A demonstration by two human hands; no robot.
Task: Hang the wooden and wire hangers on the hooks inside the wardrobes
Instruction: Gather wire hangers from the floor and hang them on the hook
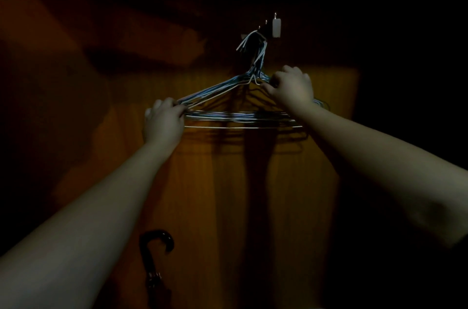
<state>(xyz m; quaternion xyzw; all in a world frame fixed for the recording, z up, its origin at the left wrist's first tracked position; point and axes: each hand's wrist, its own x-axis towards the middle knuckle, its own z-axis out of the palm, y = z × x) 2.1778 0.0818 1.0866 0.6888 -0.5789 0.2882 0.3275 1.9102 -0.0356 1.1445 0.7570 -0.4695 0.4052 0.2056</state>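
A bundle of several blue and white wire hangers hangs flat against the brown wooden back panel of a dark wardrobe. Their hook ends gather at small metal hooks high on the panel. My left hand grips the bundle's left corner, fingers curled round the wires. My right hand grips the right shoulder of the bundle near the necks. No wooden hanger shows.
A white tag-like piece hangs from the rightmost hook. A dark curved umbrella handle stands at the lower left of the panel. The wardrobe's sides and top are in deep shadow.
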